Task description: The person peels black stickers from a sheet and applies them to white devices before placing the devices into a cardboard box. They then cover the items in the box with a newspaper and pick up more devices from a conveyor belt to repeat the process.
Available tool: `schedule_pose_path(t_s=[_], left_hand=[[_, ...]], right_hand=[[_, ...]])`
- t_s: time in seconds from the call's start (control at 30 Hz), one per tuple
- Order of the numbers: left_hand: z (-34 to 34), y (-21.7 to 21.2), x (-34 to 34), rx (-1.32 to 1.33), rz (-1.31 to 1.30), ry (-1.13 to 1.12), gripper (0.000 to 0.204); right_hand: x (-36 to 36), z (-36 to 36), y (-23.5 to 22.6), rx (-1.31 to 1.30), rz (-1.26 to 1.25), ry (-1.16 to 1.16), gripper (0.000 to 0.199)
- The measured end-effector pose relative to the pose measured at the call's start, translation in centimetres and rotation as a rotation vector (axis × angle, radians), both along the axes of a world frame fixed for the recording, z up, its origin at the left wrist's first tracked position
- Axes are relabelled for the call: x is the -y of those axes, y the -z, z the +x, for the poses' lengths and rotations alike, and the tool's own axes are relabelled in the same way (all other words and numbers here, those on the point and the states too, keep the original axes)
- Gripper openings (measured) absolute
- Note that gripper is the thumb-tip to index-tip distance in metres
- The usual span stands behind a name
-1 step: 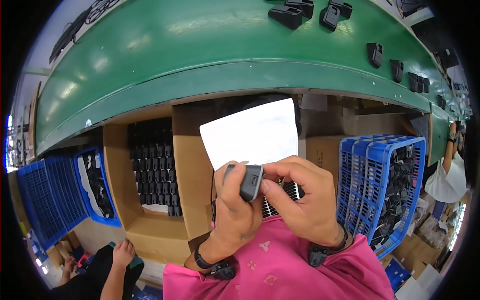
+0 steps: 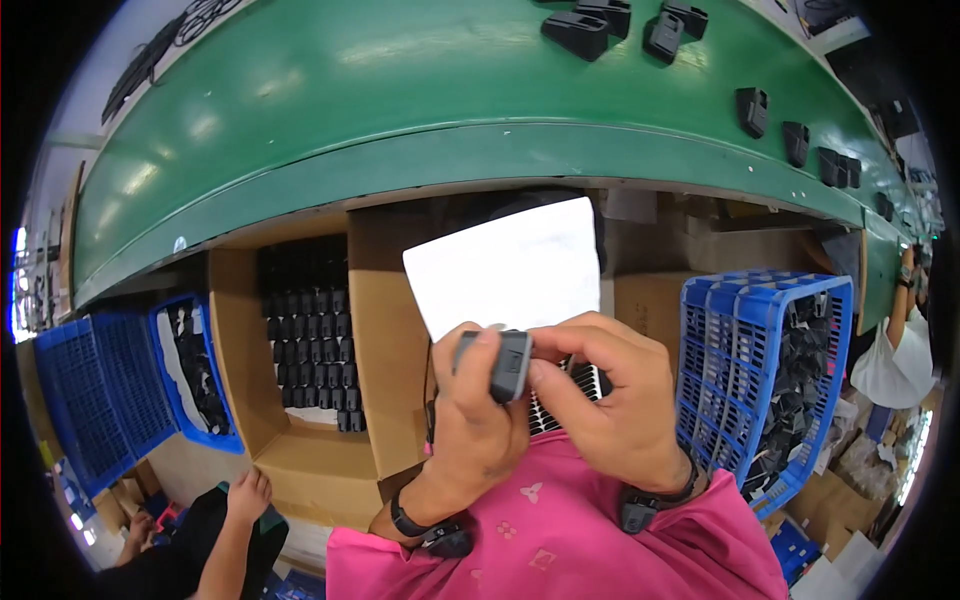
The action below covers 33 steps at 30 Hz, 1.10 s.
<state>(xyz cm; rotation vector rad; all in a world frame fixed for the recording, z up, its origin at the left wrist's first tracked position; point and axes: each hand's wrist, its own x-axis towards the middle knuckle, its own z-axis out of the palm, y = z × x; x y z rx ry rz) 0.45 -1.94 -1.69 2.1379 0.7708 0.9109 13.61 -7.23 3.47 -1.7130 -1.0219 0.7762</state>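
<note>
My left hand (image 2: pixel 468 425) holds a small dark grey plastic housing (image 2: pixel 511 366) with a slot in its face, the thumb lying over its top. The thumb and forefinger of my right hand (image 2: pixel 622 405) are pinched against the housing's right edge; whether anything small is between them I cannot tell. Beyond both hands lies a blank white sheet (image 2: pixel 505 265). Under the right hand, partly covered by it, is a sheet with rows of black pieces (image 2: pixel 545 416), just above my pink clothing.
A green bench (image 2: pixel 330 90) with several black charger-like housings (image 2: pixel 663 36) runs across the far side. Left stands an open carton (image 2: pixel 315 460) of black parts; right, a blue crate (image 2: pixel 722 365) filled with black parts. Another person's hand (image 2: pixel 250 493) touches the carton's near corner.
The housing has turned slightly in my left hand and shifted a little to the right. The other person's hand at lower left has moved slightly up, to the carton's corner.
</note>
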Motion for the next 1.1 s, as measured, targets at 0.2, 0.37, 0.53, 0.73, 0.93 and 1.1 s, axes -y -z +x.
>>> schedule_pose_path(t_s=[0.2, 0.37, 0.53, 0.73, 0.93, 1.1], left_hand=[[-0.1, 1.8, 0.7, 0.024, 0.009, 0.128, 0.077], [-0.5, 2.1, 0.8, -0.008, -0.005, 0.151, 0.077], [-0.8, 2.2, 0.5, 0.048, -0.036, 0.136, 0.073], [-0.3, 2.2, 0.9, 0.269, -0.146, 0.118, 0.06], [-0.1, 2.0, 1.0, 0.221, -0.135, 0.133, 0.055], [0.2, 3.4, 0.9, 0.283, -0.08, 0.087, 0.055]], right_hand=[[1.6, 0.5, 0.4, -0.149, -0.104, 0.074, 0.008], [1.4, 0.8, 0.9, -0.572, -0.176, 0.148, 0.009], [0.9, 0.1, 2.3, -0.842, -0.023, 0.155, 0.008], [0.7, -1.4, 2.5, -0.762, 0.184, 0.048, 0.01], [1.1, -1.6, 1.2, -0.499, 0.147, 0.162, 0.013], [1.0, -1.2, 0.9, -0.211, 0.117, 0.039, 0.023]])
